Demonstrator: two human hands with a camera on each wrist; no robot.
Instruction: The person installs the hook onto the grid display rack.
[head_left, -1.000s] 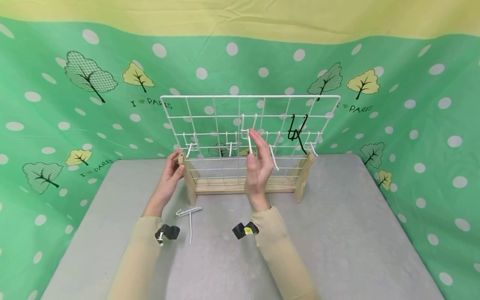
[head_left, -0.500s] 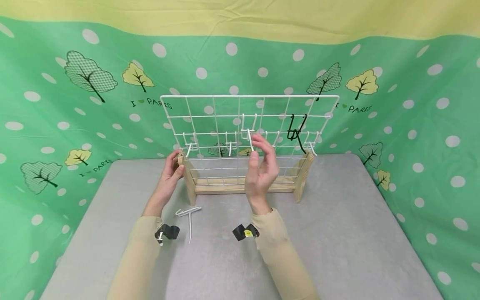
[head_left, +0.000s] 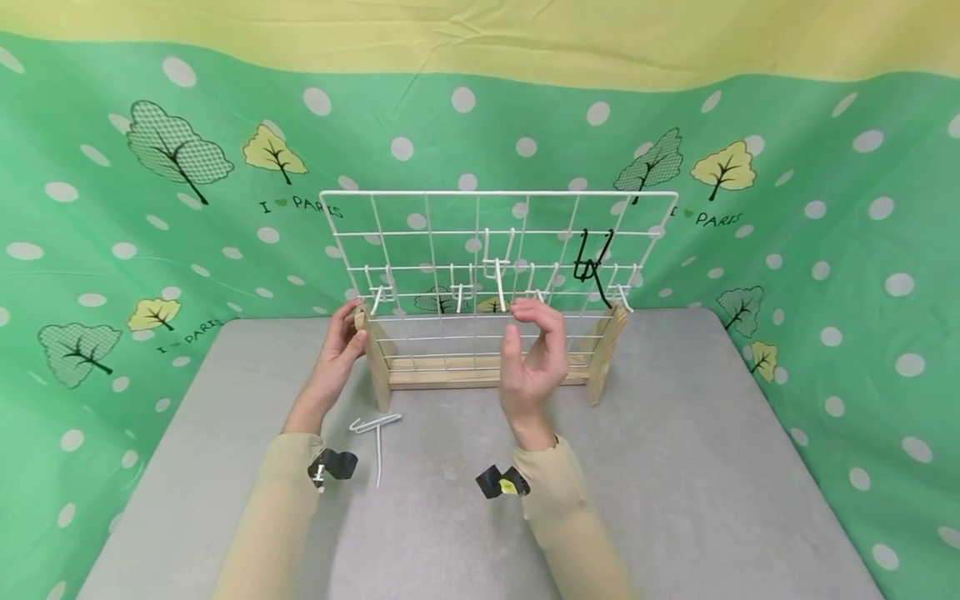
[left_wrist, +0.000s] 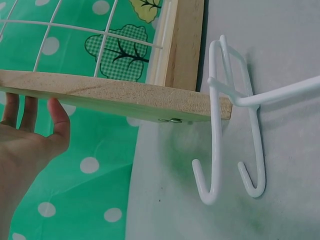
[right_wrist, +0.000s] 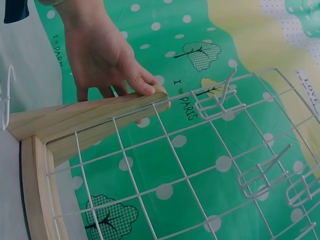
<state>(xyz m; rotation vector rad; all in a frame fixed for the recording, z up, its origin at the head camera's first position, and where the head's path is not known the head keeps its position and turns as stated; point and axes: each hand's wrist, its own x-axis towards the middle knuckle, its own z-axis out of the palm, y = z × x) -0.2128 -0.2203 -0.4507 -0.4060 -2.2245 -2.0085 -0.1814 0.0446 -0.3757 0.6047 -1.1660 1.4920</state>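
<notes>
My left hand [head_left: 330, 371] grips the upper end of the left wooden upright [head_left: 380, 375] of a stand that holds a white wire grid panel [head_left: 405, 192]. In the right wrist view, that hand's thumb lies on the wooden edge. My right hand [head_left: 534, 358] is in front of the grid with fingers loosely bent, holding nothing. Just above its fingertips hangs a white wire hook [head_left: 500, 285], hung on a higher bar than the other white hooks. Another white hook [head_left: 378, 427] lies loose on the table near my left wrist, seen large in the left wrist view [left_wrist: 216, 130].
A black hook [head_left: 588, 268] hangs at the grid's right. Several white hooks hang along a lower bar, one being a left hook [head_left: 378, 293]. The stand rests on a grey table [head_left: 675, 467], backed by a green dotted cloth [head_left: 825, 275].
My right hand has let go of the white hook and drawn down and slightly right from it, fingers bending. The hook stays on the grid. My left hand has not moved.
</notes>
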